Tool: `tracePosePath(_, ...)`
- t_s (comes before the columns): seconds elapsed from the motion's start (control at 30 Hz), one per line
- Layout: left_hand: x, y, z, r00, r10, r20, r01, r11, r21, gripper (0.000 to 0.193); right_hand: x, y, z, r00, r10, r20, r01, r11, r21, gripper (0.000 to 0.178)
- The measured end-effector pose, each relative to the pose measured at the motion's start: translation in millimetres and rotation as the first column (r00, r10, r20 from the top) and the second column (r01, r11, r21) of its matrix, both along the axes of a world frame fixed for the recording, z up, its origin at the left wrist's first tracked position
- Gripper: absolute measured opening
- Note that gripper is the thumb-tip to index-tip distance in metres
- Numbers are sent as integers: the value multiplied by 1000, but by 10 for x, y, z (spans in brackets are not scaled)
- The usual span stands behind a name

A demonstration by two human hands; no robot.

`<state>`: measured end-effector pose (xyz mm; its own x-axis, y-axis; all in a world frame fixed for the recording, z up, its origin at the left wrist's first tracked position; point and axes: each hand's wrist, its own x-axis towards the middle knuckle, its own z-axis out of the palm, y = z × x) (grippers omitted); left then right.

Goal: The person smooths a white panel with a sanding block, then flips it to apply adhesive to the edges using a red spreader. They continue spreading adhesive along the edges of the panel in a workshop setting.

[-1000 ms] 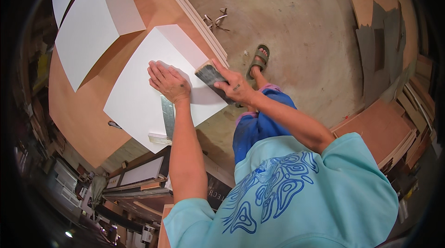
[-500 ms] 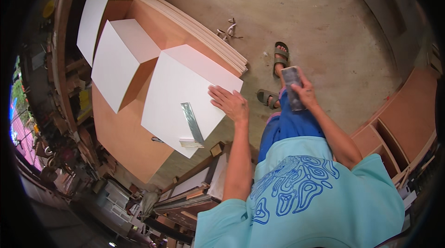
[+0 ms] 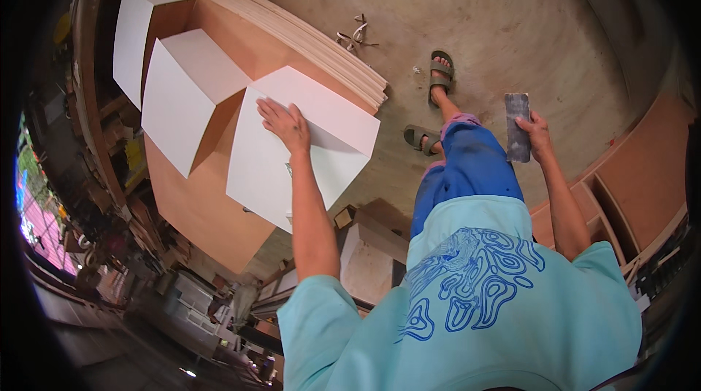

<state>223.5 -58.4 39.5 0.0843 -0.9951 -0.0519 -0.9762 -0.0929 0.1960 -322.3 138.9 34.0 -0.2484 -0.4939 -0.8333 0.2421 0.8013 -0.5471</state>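
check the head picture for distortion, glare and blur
Head view: the stacked boards bow with the fisheye, and the picture's corners fall to black; head view: the bright opening at far left looks washed out; head view: left hand and right hand look fairly sharp.

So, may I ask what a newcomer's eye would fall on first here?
Probably the white boxlike pieces on the brown boards at the left, with the left hand spread over the nearest one. Next, perhaps, the dark flat block held in the right hand, right of centre, and the turquoise shirt filling the lower middle.
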Motion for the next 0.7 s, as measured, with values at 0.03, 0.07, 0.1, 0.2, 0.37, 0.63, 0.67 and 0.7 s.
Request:
tracePosePath(0.03,-5,-100,-35,999,42,24,-42,999,4,64,-72,-78,29,996,7,92,-14,997,76,40)
tracePosePath(0.07,-19,-223,-32,995,89,49,-90,996,1,63,-100,-214,90,988,15,156,-29,996,87,39)
tracePosePath(0.1,-7,-305,-6,988,131,77,-131,991,-6,61,-54,-350,174,975,18,221,-40,995,97,37)
tracePosePath(0.2,-290,-98,15,957,265,120,-265,964,-13,59,-21,-718,369,919,57,390,-92,993,70,39)
tracePosePath(0.37,-953,958,139,955,270,126,-275,961,26,63,300,-1244,559,814,118,569,-101,993,-61,41)
tracePosePath(0.63,-1015,3117,-135,415,870,-267,-879,459,129,72,596,-1280,639,820,257,511,-208,966,-152,46)
tracePosePath(0.67,-844,3294,-274,73,883,-463,-956,194,219,71,605,-1210,645,826,263,500,-213,965,-155,45)
tracePosePath(0.7,-653,3280,-286,-211,739,-639,-930,49,364,70,580,-1109,600,837,262,481,-211,964,-159,44)
